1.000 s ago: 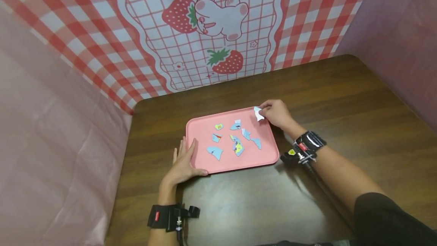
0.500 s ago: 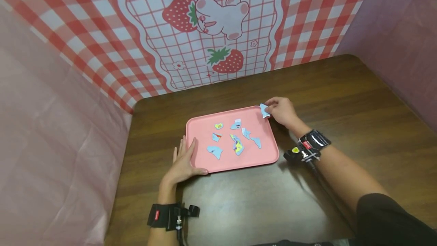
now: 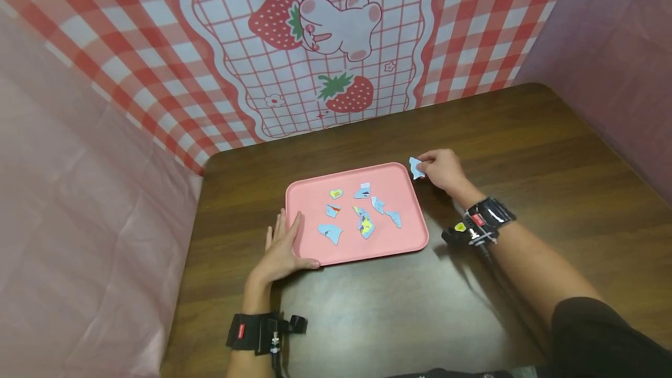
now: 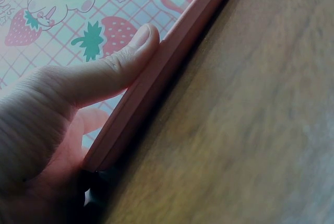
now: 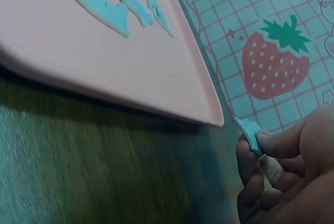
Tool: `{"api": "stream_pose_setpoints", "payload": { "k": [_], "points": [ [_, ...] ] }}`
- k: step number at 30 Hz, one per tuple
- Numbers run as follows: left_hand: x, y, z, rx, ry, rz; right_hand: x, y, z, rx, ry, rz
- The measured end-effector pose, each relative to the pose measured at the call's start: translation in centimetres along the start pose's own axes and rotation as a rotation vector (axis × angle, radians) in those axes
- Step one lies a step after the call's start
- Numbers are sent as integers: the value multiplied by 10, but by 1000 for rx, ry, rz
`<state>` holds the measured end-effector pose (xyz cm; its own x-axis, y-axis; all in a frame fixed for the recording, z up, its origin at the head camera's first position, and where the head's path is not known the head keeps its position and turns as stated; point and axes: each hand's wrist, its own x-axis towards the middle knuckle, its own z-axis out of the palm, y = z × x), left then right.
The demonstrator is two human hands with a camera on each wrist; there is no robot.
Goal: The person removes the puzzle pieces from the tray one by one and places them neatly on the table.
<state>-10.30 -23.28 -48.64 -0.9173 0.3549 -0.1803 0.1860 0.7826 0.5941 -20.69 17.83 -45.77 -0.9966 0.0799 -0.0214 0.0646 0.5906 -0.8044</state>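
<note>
A red-and-white cloth [image 3: 336, 22], checked at the sides and printed with strawberries and a white cartoon animal, hangs at the back. A brown wood-grain table [image 3: 499, 144] stretches out before it. On the table lies a pink tray [image 3: 388, 241], flat and slightly askew, with a raised rim and rounded corners.

The left hand [image 3: 280, 255] is spread wide at the tray's near left corner: its fingers, apart and mostly straight, lie along the left side, and the thumb rests on the near rim. The right hand [image 3: 445, 171] is just off the tray's far right corner, its thumb and fingers closed in a pinch on a pale blue piece [image 3: 415, 167]. That piece is outside the tray, tilted; whether it touches the table I cannot tell. Each wrist wears a black band [image 3: 490, 217].

Seven more pieces lie on the tray. The largest is yellow, purple and blue [image 3: 365, 223], near the middle; a plainer light blue one [image 3: 331, 233] lies to its left. A blue-and-white piece [image 3: 362, 192] sits farther back. To the right, two narrow blue pieces [image 3: 394, 218] lie end to end, perhaps touching. Smaller are a blue piece with a red streak [image 3: 332, 210] and, smallest, a yellow piece [image 3: 336, 193] behind it
</note>
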Motion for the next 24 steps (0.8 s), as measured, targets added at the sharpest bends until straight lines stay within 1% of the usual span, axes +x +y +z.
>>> {"api": "stream_pose_setpoints", "payload": {
  "k": [4, 14, 24],
  "points": [
    [-1, 0, 0, -5, -1, -1, 2, 5, -3, -27, 5, -6],
    [-1, 1, -1, 0, -4, -3, 2, 16, -6, -128, 9, 40],
    [0, 1, -1, -3, -8, -4, 4, 20, -4, -191, 13, 8]
  ]
}}
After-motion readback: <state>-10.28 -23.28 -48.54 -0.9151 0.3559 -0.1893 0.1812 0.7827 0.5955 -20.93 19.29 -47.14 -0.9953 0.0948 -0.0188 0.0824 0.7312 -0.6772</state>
